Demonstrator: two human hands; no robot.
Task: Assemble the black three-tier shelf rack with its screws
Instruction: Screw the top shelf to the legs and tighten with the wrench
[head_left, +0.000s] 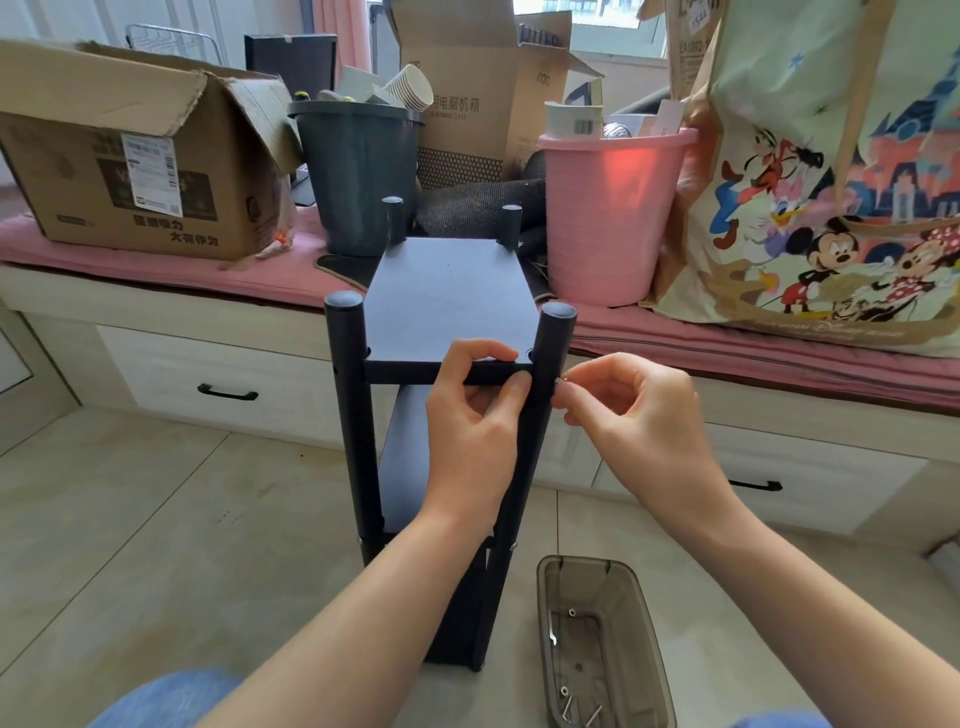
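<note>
Denim-clad knee at bottom edge, nearest cam. Just beyond, on tile floor: smoky translucent plastic bin, rectangular, open top. Contents: a few small silver screws at near end, 1 washer-like ring further in, a thin bent metal piece along L wall (type unclear).

Black shelf rack stands upright on floor, centre frame, in front of a window bench w/ drawers. Matte black; 4 round posts w/ grey end caps rising past top board. Top board flat, seated between posts. Lower tiers partly hidden behind forearms. Silver screw head visible low on front R post.

Left hand: thumb on top of board's front edge, fingers curled under it, gripping edge right beside front R post. Right hand: thumb + forefinger pinch a small silver screw against outer side of same post, at top-board level; other fingers loosely curled.

Bench, pink mat: torn cardboard box at L; dark grey bucket holding paper cups + scraps; pink bucket w/ labelled carton + other bits; cartoon-print tote bag at R.
</note>
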